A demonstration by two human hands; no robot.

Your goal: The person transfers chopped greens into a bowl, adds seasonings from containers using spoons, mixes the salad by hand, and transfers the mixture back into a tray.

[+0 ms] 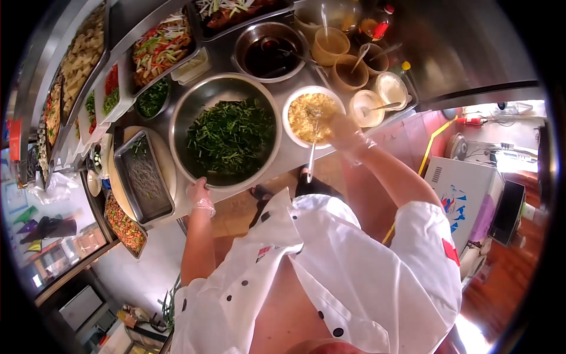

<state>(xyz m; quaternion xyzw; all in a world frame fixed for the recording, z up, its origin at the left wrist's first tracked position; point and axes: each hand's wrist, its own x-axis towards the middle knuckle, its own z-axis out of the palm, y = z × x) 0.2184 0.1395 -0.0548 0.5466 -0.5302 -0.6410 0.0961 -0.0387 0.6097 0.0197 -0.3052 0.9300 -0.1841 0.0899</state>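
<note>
Chopped green leaves (230, 137) fill a large steel bowl (270, 159) at the counter's front edge. My left hand (199, 193), in a clear glove, holds the near left rim of that bowl. Just right of it stands a white bowl (290, 128) of crumbly yellow food (308, 112). A spoon (312, 160) rests in the yellow food, its handle sticking out over the near rim. My right hand (348, 137), also gloved, is at the right rim of the white bowl. Its fingers are smeared by motion, and whether they hold anything cannot be made out.
Behind the bowls sits a steel pot (239, 52) of dark liquid. Tubs with spoons and a red-capped bottle (383, 23) stand at the back right. Trays of food line the left, beside a steel tray (160, 206) on a round board (171, 171).
</note>
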